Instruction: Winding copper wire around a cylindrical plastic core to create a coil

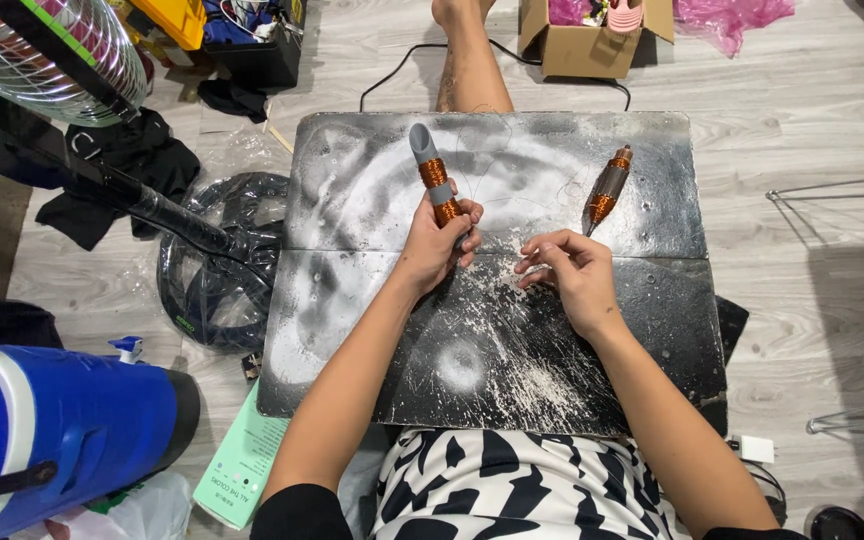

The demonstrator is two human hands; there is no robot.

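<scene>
Your left hand [439, 243] grips a grey rod wound with copper wire [432, 172], holding it upright over the middle of the dusty black board [512, 350]. Your right hand [570, 272] rests just right of it, fingertips pinched together; what they hold cannot be told. A second copper-wound rod [607, 189] lies on the board's far right. A brown cardboard box [582, 45] stands beyond the far edge; a pale green flat package [242, 462] lies at the near left corner, beside a blue container [62, 420].

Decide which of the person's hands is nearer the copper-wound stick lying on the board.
Right. The right hand rests just below the lying stick, not touching it; the left hand is farther left, holding another stick.
</scene>
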